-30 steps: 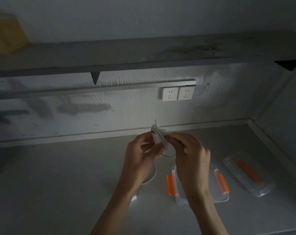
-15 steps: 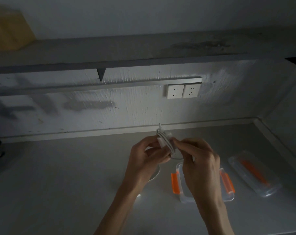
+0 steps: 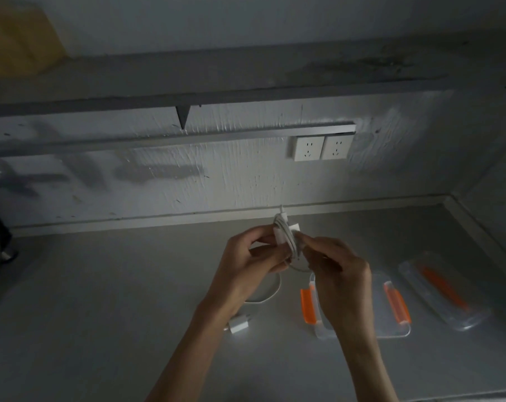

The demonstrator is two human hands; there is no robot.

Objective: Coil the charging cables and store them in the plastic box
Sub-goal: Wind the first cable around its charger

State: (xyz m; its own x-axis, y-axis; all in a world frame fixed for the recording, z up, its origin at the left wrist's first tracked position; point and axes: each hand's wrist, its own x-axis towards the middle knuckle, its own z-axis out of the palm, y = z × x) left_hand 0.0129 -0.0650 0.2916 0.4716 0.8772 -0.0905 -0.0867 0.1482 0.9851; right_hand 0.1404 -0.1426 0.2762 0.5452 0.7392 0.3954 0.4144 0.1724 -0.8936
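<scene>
Pinching the coiled cable (image 3: 286, 242) in left hand (image 3: 246, 271) and right hand (image 3: 340, 277). Likely best: keep loops tight, tuck the tail, then lower into plastic box (image 3: 391, 334) at five o'clock.

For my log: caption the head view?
Left hand and right hand hold a coiled white cable over the plastic box.

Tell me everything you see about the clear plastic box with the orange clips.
The plastic box is clear, shallow and rectangular with rounded corners, with an orange clip on its left and right ends. It sits lidless on the grey counter, its middle hidden behind the right hand and forearm. Nothing visibly touches it.
</scene>
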